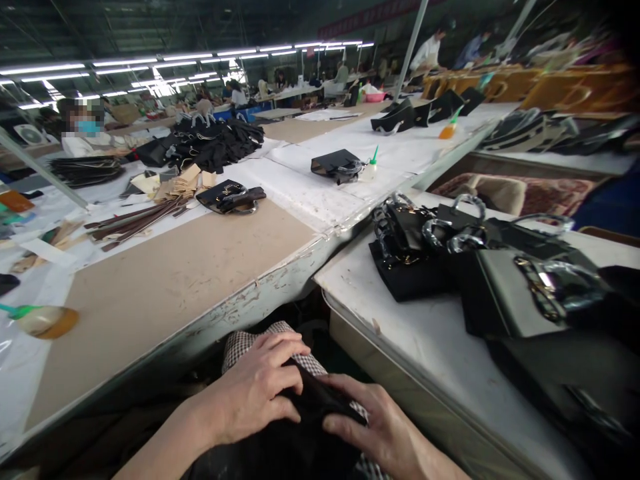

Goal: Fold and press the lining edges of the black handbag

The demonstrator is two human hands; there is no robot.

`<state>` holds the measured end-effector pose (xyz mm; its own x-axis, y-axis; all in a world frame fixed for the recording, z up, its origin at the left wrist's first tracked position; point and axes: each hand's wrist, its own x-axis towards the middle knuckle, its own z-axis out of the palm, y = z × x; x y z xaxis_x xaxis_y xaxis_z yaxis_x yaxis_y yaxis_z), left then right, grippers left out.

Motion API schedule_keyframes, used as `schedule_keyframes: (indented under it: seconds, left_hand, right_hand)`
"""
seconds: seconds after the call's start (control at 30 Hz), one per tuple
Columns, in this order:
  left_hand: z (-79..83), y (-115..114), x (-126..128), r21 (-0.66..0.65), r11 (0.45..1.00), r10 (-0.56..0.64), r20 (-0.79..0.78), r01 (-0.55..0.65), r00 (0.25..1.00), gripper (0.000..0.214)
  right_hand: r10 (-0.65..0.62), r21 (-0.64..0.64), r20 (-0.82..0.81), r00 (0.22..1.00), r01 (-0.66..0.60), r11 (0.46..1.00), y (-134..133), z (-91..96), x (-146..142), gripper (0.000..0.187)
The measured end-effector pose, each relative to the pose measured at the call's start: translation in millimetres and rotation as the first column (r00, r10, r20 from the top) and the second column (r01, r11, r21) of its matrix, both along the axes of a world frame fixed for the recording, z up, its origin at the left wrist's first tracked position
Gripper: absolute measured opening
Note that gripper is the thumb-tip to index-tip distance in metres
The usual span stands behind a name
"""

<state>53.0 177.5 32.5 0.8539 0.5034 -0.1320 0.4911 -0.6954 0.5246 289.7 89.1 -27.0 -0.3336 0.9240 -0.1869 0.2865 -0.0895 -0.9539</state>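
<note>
A dark, limp black bag (pixel 305 433) lies in my lap at the bottom centre, and much of its shape is lost in shadow. My left hand (pixel 263 387) curls its fingers over the bag's upper edge from the left. On the other side, my right hand (pixel 365 417) pinches the same edge between thumb and fingers. Checked cloth (pixel 280 330) covers my lap under the bag.
To my right, a white table (pixel 360 313) carries a pile of black handbags (pixel 420 267) with wrapped handles. Ahead, the long worktable (pixel 200 267) holds glue bottles (pixel 47 321), strips (pixel 130 220) and a small black handbag (pixel 230 197). A masked co-worker (pixel 87 143) sits across.
</note>
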Motion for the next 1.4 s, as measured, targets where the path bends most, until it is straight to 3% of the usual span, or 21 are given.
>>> schedule_keyframes:
  seconds: [0.13, 0.4, 0.67, 0.9, 1.13, 1.4]
  left_hand:
    - [-7.3, 4, -4, -0.04, 0.995, 0.094, 0.051, -0.092, 0.994, 0.01]
    - [-10.2, 6, -17, -0.091, 0.967, 0.241, 0.029, -0.238, 0.97, 0.005]
    - [9.9, -11, -25, -0.199, 0.925, 0.334, 0.026, -0.323, 0.942, 0.034]
    - [-0.7, -34, -19, -0.114, 0.875, 0.471, -0.016, -0.469, 0.882, 0.036]
    - [-5.6, -28, -15, -0.085, 0.877, 0.473, -0.024, -0.473, 0.881, 0.036]
    - [-6.1, -25, -11, -0.064, 0.867, 0.493, -0.031, -0.494, 0.869, 0.037]
  right_hand:
    - [0.015, -0.025, -0.06, 0.998, -0.016, 1.0, 0, -3.2, 7, 0.037]
    - [-0.064, -0.092, -0.124, 0.99, 0.053, 0.994, 8, -10.9, 14, 0.042]
    - [0.039, -0.281, -0.314, 0.949, -0.132, 0.951, 26, 11.2, 32, 0.042]
    - [-0.043, -0.353, -0.372, 0.927, -0.099, 0.93, 19, -9.5, 29, 0.041]
    - [-0.039, -0.277, -0.395, 0.918, -0.078, 0.958, 12, -11.0, 30, 0.04]
    - [-0.058, -0.182, -0.241, 0.969, 0.013, 0.983, 10, -11.3, 24, 0.04]
